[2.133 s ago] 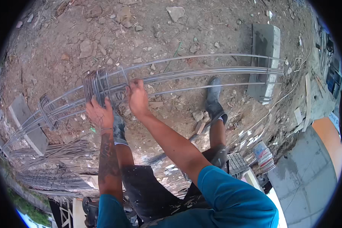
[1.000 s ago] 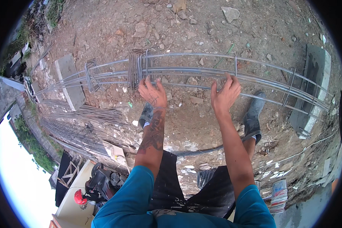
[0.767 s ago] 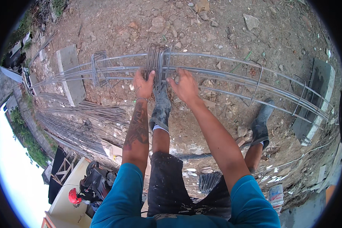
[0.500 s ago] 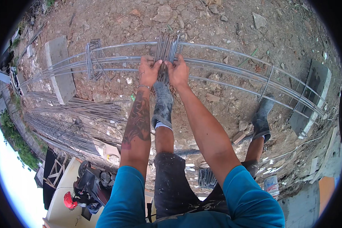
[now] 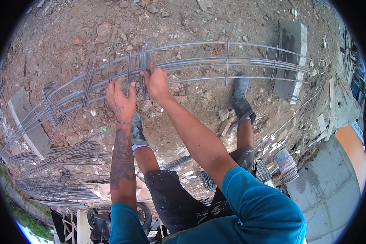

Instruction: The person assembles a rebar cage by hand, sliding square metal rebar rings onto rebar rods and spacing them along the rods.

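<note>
Rubble-strewn brown dirt lies under a long cage of grey steel reinforcing bars (image 5: 199,65) propped on grey concrete blocks (image 5: 290,53) at either end. Right of the hands only a few rectangular wire stirrups (image 5: 227,61) stand spaced out; on the left, stirrups are still bunched in clusters (image 5: 53,101), so spreading them looks mostly undone. The left hand (image 5: 121,99) curls around one bar, the right hand (image 5: 155,81) pinches an upright stirrup (image 5: 144,69).

Bare, stony dirt ground (image 5: 179,16) is carrying two grey concrete blocks (image 5: 290,53), which are propping up a long rebar cage (image 5: 240,65), while loose rebar bundles (image 5: 57,171) are lying nearby.
</note>
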Motion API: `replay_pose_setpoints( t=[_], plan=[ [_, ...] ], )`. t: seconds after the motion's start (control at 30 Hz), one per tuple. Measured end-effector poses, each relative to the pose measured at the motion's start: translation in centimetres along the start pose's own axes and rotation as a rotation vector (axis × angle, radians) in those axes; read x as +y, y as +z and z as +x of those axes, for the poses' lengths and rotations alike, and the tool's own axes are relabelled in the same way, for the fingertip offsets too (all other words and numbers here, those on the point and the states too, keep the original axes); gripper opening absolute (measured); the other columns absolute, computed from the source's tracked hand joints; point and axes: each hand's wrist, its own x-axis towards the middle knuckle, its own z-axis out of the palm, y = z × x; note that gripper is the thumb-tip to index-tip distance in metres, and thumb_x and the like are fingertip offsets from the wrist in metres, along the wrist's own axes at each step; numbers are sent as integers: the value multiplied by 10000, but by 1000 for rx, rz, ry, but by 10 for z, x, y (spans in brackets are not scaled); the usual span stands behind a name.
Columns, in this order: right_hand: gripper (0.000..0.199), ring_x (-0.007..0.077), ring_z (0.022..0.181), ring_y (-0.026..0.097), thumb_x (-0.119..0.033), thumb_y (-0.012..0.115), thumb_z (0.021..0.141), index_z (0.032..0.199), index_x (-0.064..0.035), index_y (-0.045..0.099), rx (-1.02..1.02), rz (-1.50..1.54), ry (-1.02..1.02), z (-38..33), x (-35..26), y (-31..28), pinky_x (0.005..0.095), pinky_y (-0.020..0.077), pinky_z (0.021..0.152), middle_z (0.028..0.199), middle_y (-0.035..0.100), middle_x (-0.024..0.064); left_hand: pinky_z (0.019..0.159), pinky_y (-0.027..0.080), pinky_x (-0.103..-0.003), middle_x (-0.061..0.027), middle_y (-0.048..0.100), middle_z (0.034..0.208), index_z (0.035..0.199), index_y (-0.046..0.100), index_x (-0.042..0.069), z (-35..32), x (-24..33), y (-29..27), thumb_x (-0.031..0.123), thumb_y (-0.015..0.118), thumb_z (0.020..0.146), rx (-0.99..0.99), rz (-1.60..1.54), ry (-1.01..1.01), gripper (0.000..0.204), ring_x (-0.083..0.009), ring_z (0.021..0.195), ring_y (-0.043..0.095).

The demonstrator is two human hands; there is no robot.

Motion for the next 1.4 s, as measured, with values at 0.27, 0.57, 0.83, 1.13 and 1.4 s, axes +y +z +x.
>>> replay_pose_setpoints(
  t=[0.27, 0.57, 0.83, 1.13, 1.4],
  plan=[
    [210, 408, 789, 612, -204, 630, 836, 906, -11, 675, -17, -136, 22, 17, 40, -88, 454, 471, 719, 793, 635, 234, 851, 355, -457, -150, 454, 1038, 1031, 609, 27, 7, 81, 44, 306, 649, 812, 189, 286, -150, 357, -320, 973, 425],
    [313, 371, 840, 607, -289, 680, 801, 956, -20, 637, 125, -238, -84, 17, 84, -161, 453, 483, 732, 923, 618, 185, 786, 429, -450, -210, 532, 982, 953, 542, -18, -5, 163, 104, 295, 648, 808, -256, -70, -396, 360, -386, 942, 534],
    [532, 333, 1055, 497, -286, 694, 776, 1187, -39, 464, 903, -601, 32, 48, 209, -362, 425, 445, 840, 1138, 490, 159, 636, 441, -457, -221, 576, 889, 1032, 453, -24, -23, 212, 136, 229, 648, 818, -128, 167, -54, 385, -389, 799, 593],
    [266, 371, 808, 620, -298, 613, 847, 975, -71, 558, 636, -634, 102, 82, 291, -475, 477, 488, 689, 810, 626, 164, 645, 441, -460, -205, 585, 815, 979, 487, -20, -36, 269, 163, 199, 625, 837, 84, 197, 69, 294, -391, 768, 589],
    [248, 306, 887, 579, -274, 624, 833, 985, -81, 604, 633, -697, 34, 83, 313, -519, 426, 484, 740, 916, 638, 85, 640, 439, -472, -229, 593, 730, 825, 561, -47, -38, 356, 226, 212, 609, 853, -309, 63, -109, 265, -409, 706, 593]
  ],
)
